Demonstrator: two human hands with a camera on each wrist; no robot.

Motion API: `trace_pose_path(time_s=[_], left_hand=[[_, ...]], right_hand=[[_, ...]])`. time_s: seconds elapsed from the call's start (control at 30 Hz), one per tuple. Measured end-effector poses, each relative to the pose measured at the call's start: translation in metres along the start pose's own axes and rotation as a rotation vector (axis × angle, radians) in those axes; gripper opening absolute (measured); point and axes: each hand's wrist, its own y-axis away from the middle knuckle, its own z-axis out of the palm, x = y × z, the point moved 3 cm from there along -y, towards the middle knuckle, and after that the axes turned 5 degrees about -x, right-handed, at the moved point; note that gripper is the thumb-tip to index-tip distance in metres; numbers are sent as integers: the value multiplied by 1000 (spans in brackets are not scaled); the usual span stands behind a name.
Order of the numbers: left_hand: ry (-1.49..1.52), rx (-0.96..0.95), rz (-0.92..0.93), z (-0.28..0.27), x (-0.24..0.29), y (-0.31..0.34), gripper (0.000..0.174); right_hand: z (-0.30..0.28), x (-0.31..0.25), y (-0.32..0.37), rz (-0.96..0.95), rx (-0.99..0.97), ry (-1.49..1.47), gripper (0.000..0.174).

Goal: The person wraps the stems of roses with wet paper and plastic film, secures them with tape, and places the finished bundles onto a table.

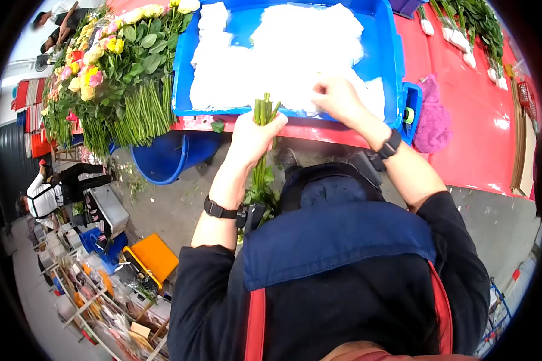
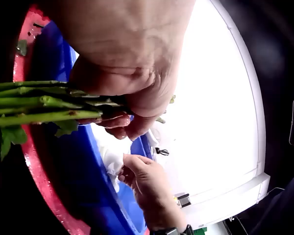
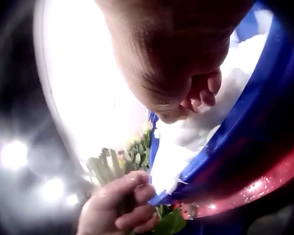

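Note:
Green stems (image 1: 264,114) are gripped by my left hand (image 1: 250,137) at the near rim of the blue tray (image 1: 183,90); their cut ends stick up past the thumb, and leaves hang below. The left wrist view shows fingers of my left hand (image 2: 132,63) wrapped round the stems (image 2: 39,104). My right hand (image 1: 342,101) is over soft white material (image 1: 283,54) in the tray. Its curled fingers pinch a bit of this material (image 2: 115,157), as the left wrist view shows. In the right wrist view, my right hand (image 3: 171,63) partly hides the white pile (image 3: 186,139).
Roses with long stems (image 1: 144,111) lie left of the tray on the red table (image 1: 467,120). A blue bucket (image 1: 162,159) stands below. A purple cloth (image 1: 432,117) is right of the tray, and white-wrapped stem ends (image 1: 457,40) lie at the back right. People are at far left.

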Motion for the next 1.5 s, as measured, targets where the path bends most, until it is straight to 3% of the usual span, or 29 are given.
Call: trace_pose_path(time_s=[0.13, 0.27, 0.37, 0.5, 0.57, 0.6, 0.77, 0.8, 0.83, 0.9, 1.0, 1.17, 1.23, 1.3, 1.4, 1.5], left_hand=[[18, -52, 51, 21, 20, -12, 20], [47, -101, 61, 35, 27, -31, 19], [50, -71, 91, 36, 26, -31, 18], [113, -62, 75, 19, 24, -33, 14], [157, -48, 80, 19, 28, -34, 15], [151, -39, 84, 22, 29, -29, 15], [115, -83, 40, 47, 35, -32, 17], [98, -85, 41, 53, 35, -34, 17], [77, -81, 47, 58, 34, -32, 16], [71, -92, 37, 60, 33, -34, 16], [95, -93, 57, 56, 34, -36, 17], [123, 1, 87, 39, 33, -32, 17], [121, 60, 54, 31, 32, -34, 17], [82, 137, 52, 24, 28, -37, 17], [-107, 262, 101, 15, 29, -42, 19], [-299, 389, 192, 10, 37, -35, 30]], right_hand=[[-16, 2, 37, -37, 28, -613, 14], [-17, -6, 45, -50, 71, -493, 13], [-23, 27, 48, 35, 133, -667, 18], [-74, 57, 55, 70, 253, -1341, 12], [-94, 56, 61, -4, 218, -1282, 13], [-96, 51, 64, -35, 249, -954, 14], [-49, 20, 49, -240, 39, -418, 22], [-38, 9, 48, -125, -70, -488, 22], [-33, 8, 49, -79, -101, -338, 22], [-34, 7, 48, 62, -150, -493, 21], [-30, 27, 44, 82, -175, -721, 19], [-50, 69, 49, 207, -42, -1023, 13], [-64, 75, 53, 218, 64, -1224, 16], [-85, 80, 59, 85, 78, -1367, 23], [-112, 80, 64, -6, 148, -1401, 26], [-121, 79, 71, 18, 158, -1171, 24]])
